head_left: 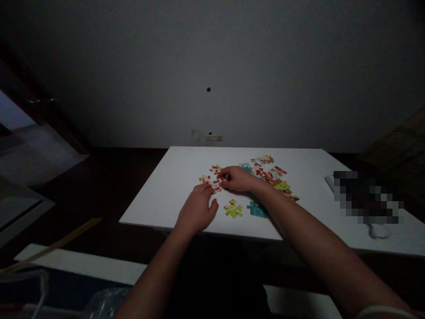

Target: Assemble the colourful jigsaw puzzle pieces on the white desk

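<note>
White table (149,199), beneath the grip. Grey wall (212,53), beyond the grip, with dark round hole (208,89) and, lower, row of socket plates (214,138). Dark object (365,197), pixelated beyond recognition, on the tabletop well right of the grip; pale curved loop (378,234), just on its near side. Yellow strip (66,238), pale board (89,262) and clear plastic (108,301), left of and nearer than the grip.

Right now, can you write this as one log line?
left hand: touching puzzle pieces | right hand: at same pieces | green piece, teal piece: on white table
</note>
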The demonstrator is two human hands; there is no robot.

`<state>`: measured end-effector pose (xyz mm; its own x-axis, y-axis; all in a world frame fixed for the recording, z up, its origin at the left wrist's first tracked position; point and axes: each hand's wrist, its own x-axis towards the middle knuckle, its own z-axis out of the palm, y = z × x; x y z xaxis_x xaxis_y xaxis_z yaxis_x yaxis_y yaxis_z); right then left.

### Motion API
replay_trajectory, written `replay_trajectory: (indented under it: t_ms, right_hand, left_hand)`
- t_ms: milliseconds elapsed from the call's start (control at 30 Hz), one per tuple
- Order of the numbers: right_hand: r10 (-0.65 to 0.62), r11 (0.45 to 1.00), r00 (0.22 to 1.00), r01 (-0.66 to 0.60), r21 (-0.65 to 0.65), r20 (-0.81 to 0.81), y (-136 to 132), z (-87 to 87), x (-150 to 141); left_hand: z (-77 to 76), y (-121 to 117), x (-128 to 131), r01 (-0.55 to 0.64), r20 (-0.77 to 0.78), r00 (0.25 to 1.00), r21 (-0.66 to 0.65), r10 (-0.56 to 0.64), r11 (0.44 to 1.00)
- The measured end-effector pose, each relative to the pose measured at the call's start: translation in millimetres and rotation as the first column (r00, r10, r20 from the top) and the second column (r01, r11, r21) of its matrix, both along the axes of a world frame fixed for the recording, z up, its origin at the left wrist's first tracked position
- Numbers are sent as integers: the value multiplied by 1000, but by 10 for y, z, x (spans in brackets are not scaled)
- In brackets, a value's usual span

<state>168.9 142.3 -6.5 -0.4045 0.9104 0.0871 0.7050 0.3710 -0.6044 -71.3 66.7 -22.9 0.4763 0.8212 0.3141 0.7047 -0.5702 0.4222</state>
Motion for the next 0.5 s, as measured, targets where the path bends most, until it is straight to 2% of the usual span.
replay_trajectory:
  t_ms: [367,500]
  right_hand:
    - [49,999,997,-49,-4,64,-52,20,10]
    - [142,990,984,-144,9,105,-79,53,25]
  left_hand:
    - [8,-2,6,0,-15,1000,9,0,1000]
    - [16,2,8,2,-33,999,3,-2,1000]
